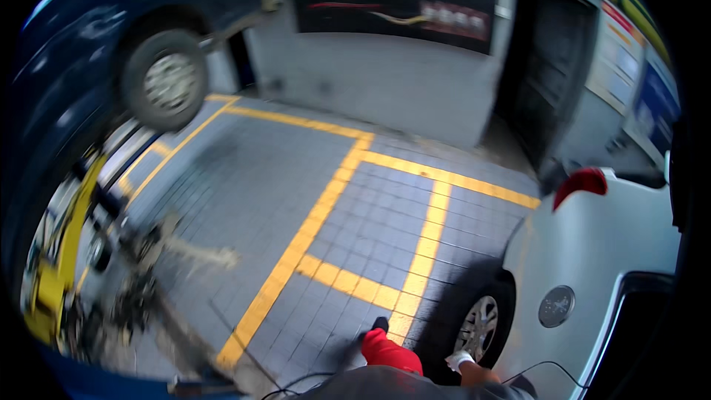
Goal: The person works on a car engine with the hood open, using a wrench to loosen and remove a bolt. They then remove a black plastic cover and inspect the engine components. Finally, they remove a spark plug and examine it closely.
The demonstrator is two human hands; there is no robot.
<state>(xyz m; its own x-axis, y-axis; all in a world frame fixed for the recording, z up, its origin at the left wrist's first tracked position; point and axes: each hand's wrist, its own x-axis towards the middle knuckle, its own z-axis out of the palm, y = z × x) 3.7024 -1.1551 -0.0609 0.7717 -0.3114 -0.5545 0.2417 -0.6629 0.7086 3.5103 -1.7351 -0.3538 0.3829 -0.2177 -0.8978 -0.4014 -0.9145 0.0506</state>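
My right hand (pixel 459 360), in a white glove, hangs low beside the rear wheel (pixel 478 326) of a silver car. Its fingers are small and blurred, so whether they hold anything is unclear. Bare forearm shows behind the glove. My left hand is out of sight. A red trouser leg (pixel 392 354) and a dark shoe (pixel 380 323) of mine show at the lower middle. Near my right arm runs a thin black cable (pixel 548 364), and another dark cable (pixel 300 380) curves at the lower edge on the left.
To the left, a dark blue vehicle (pixel 81 37) is raised, its wheel (pixel 169 81) off the floor. Below it are a yellow lift arm (pixel 70 237) and greasy metal parts (pixel 141 289). Yellow lines (pixel 318 215) mark the tiled floor. A dark doorway (pixel 544 67) opens at the back.
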